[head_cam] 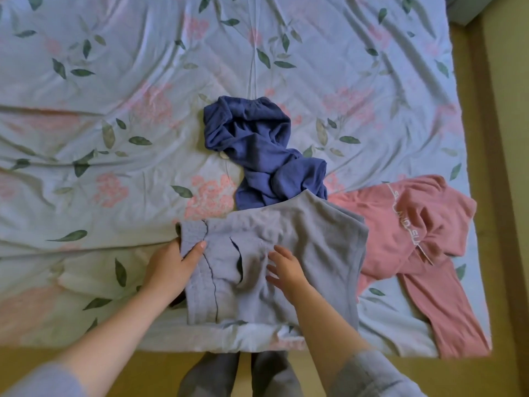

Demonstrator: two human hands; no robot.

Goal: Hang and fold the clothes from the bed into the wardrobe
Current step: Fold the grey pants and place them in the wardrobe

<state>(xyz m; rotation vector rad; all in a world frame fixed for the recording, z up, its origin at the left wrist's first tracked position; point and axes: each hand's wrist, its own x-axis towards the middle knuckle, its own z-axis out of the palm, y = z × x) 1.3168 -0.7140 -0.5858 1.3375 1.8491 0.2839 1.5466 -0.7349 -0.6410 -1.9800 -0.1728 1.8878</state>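
Note:
A grey garment point(312, 245) lies partly folded near the bed's front edge. My left hand point(171, 265) grips its left edge, thumb on top of the cloth and fingers tucked under. My right hand point(286, 267) rests flat on the middle of the same garment, fingers spread. Behind it lies a crumpled dark blue garment point(257, 150), its lower end tucked under the grey one. A pink garment with white lettering point(415, 239) sprawls to the right, one long part reaching the bed's front right corner.
The bed point(114, 110) is covered by a pale blue floral sheet, wrinkled, stretching far left and back. A yellowish floor point(503, 196) runs along the right side and in front. My legs point(237, 376) stand at the front edge.

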